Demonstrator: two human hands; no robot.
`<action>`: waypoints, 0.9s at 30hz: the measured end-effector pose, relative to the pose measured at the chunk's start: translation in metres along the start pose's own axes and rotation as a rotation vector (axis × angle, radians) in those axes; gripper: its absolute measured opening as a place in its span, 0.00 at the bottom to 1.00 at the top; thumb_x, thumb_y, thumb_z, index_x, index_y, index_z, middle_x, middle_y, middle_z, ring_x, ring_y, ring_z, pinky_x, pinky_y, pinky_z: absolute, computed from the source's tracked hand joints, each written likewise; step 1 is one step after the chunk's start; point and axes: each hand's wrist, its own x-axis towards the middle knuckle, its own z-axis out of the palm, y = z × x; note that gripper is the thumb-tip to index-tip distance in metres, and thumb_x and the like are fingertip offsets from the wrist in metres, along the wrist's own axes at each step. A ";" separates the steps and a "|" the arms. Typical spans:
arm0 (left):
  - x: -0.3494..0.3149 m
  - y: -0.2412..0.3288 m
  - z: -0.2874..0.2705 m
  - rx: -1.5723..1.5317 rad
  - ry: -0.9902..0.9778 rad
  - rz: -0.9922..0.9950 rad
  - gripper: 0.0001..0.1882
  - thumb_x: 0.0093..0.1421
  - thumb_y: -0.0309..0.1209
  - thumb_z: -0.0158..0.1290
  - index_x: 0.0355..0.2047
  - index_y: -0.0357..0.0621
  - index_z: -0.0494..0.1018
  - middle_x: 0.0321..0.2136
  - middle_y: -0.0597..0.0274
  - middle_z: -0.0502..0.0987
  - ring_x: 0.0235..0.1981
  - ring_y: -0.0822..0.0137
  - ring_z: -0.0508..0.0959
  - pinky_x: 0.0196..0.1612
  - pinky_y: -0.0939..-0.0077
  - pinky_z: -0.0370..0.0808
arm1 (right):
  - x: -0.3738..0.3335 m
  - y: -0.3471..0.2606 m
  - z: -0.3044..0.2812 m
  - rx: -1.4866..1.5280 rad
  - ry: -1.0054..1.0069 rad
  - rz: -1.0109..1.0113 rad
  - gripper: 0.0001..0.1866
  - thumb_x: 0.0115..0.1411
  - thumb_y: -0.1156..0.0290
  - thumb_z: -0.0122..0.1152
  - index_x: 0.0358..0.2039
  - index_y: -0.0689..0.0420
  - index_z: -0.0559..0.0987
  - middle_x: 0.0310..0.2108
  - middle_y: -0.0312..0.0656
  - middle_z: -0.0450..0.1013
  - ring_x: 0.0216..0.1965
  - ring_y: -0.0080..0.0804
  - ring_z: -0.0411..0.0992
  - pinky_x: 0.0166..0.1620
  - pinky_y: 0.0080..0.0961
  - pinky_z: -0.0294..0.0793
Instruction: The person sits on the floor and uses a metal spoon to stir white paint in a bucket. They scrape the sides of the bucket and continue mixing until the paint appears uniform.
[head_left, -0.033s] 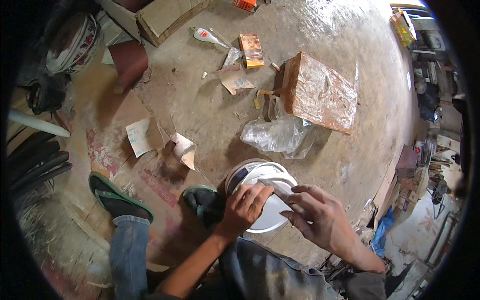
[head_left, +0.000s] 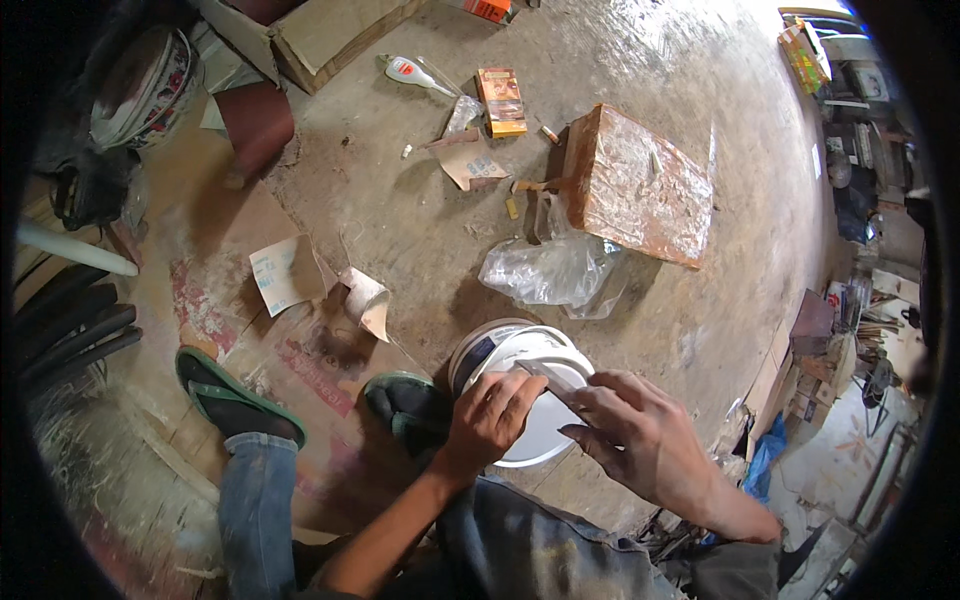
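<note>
Both hands meet above a white plastic bucket [head_left: 535, 443] with a white lid, standing between my legs. Over it lies a thin, flat greyish strip [head_left: 566, 381], its kind unclear. My left hand [head_left: 492, 415] has its fingers curled over the strip's left end. On the other side, my right hand [head_left: 635, 430] pinches the strip between thumb and fingers. The fingers cover much of it.
Beyond the bucket lie a crumpled clear plastic bag [head_left: 555, 272] and a whitish-brown block [head_left: 648, 190]. Torn sandpaper pieces [head_left: 283, 275], an orange-brown box [head_left: 502, 100] and a white bottle [head_left: 410, 71] are scattered on the floor. Clutter lines the right side.
My right hand and forearm have shifted very slightly toward the lower right. The grip on the strip looks the same.
</note>
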 end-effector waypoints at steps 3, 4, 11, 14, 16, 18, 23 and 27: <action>0.000 0.000 0.003 -0.039 0.068 -0.050 0.15 0.51 0.22 0.57 0.41 0.40 0.76 0.31 0.60 0.75 0.33 0.62 0.75 0.36 0.73 0.75 | 0.007 -0.003 -0.010 -0.207 -0.247 -0.040 0.21 0.59 0.68 0.55 0.52 0.59 0.68 0.36 0.48 0.69 0.37 0.44 0.71 0.39 0.33 0.75; 0.000 -0.001 0.003 -0.082 0.065 -0.092 0.13 0.50 0.23 0.58 0.39 0.39 0.76 0.31 0.59 0.75 0.33 0.59 0.75 0.37 0.70 0.75 | 0.011 -0.002 -0.011 -0.270 -0.315 -0.052 0.24 0.60 0.69 0.51 0.56 0.60 0.64 0.34 0.49 0.68 0.37 0.43 0.69 0.35 0.32 0.75; -0.007 -0.008 0.002 -0.266 0.136 -0.565 0.18 0.55 0.36 0.58 0.41 0.39 0.70 0.39 0.49 0.71 0.41 0.50 0.72 0.46 0.57 0.68 | 0.037 0.014 -0.025 -0.361 -0.515 -0.023 0.24 0.64 0.64 0.48 0.60 0.51 0.65 0.34 0.50 0.67 0.23 0.38 0.71 0.23 0.31 0.73; -0.013 -0.020 0.005 -0.273 0.070 -0.516 0.18 0.58 0.40 0.55 0.40 0.38 0.69 0.37 0.49 0.69 0.39 0.53 0.71 0.44 0.61 0.69 | 0.043 0.015 -0.034 -0.329 -0.500 -0.021 0.23 0.63 0.62 0.50 0.59 0.51 0.66 0.31 0.51 0.68 0.16 0.38 0.70 0.19 0.35 0.70; -0.016 -0.023 0.007 -0.287 0.048 -0.493 0.19 0.58 0.41 0.54 0.39 0.36 0.69 0.35 0.49 0.68 0.38 0.54 0.72 0.42 0.63 0.70 | 0.044 0.012 -0.037 -0.295 -0.503 0.014 0.24 0.63 0.63 0.51 0.59 0.52 0.66 0.30 0.53 0.69 0.16 0.41 0.70 0.19 0.36 0.70; -0.019 -0.025 0.008 -0.320 0.045 -0.514 0.20 0.59 0.43 0.53 0.38 0.36 0.68 0.35 0.49 0.68 0.37 0.54 0.72 0.41 0.62 0.70 | 0.043 0.007 -0.036 -0.272 -0.484 0.059 0.23 0.63 0.63 0.50 0.58 0.52 0.66 0.29 0.55 0.70 0.16 0.45 0.71 0.18 0.37 0.70; -0.021 -0.025 0.010 -0.324 0.034 -0.515 0.18 0.58 0.40 0.54 0.37 0.36 0.68 0.35 0.49 0.68 0.37 0.53 0.72 0.41 0.62 0.70 | 0.035 0.002 -0.022 -0.195 -0.424 0.104 0.23 0.63 0.65 0.49 0.57 0.57 0.64 0.28 0.57 0.71 0.18 0.50 0.72 0.18 0.39 0.71; -0.018 -0.025 0.010 -0.341 0.038 -0.493 0.16 0.57 0.36 0.53 0.37 0.36 0.68 0.35 0.49 0.68 0.37 0.53 0.71 0.41 0.62 0.70 | 0.022 -0.001 -0.004 -0.257 -0.422 0.147 0.23 0.63 0.66 0.47 0.57 0.60 0.63 0.27 0.56 0.69 0.17 0.45 0.73 0.17 0.36 0.71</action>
